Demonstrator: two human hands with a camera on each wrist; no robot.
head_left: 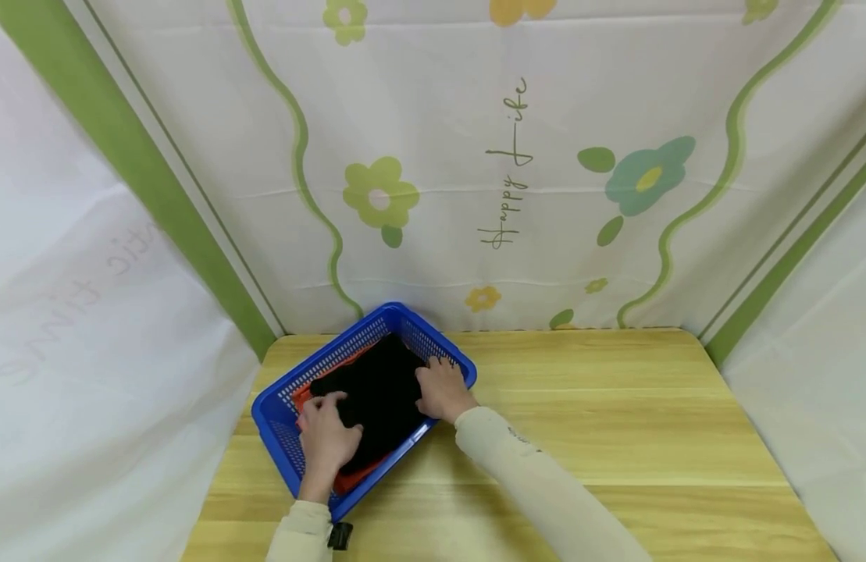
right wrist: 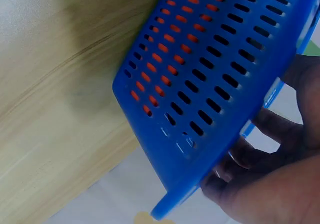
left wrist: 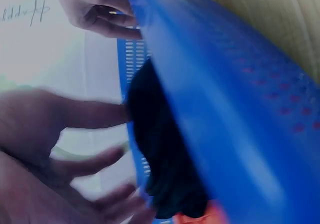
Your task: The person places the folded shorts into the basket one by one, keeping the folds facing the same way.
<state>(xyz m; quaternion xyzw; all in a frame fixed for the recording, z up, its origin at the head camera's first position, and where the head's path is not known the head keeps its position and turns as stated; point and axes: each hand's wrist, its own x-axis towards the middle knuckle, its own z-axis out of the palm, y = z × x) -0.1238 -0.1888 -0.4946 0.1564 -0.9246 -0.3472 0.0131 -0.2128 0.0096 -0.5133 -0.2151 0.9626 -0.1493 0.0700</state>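
A blue plastic basket with slotted walls sits at an angle on the table. Inside it lies a folded black cloth, probably a garment, on top of an orange-red cloth. My left hand is over the basket's near left part, thumb and fingers spread at the black cloth's edge; the left wrist view shows the thumb against the black cloth. My right hand reaches over the rim at the right end, fingers at the black cloth's right edge. Its fingertips are partly hidden behind the rim in the right wrist view.
The wooden table extends to the right of the basket. A white curtain with flower prints and lettering hangs behind the table, with white sheets at both sides. A small black object is by the left wrist.
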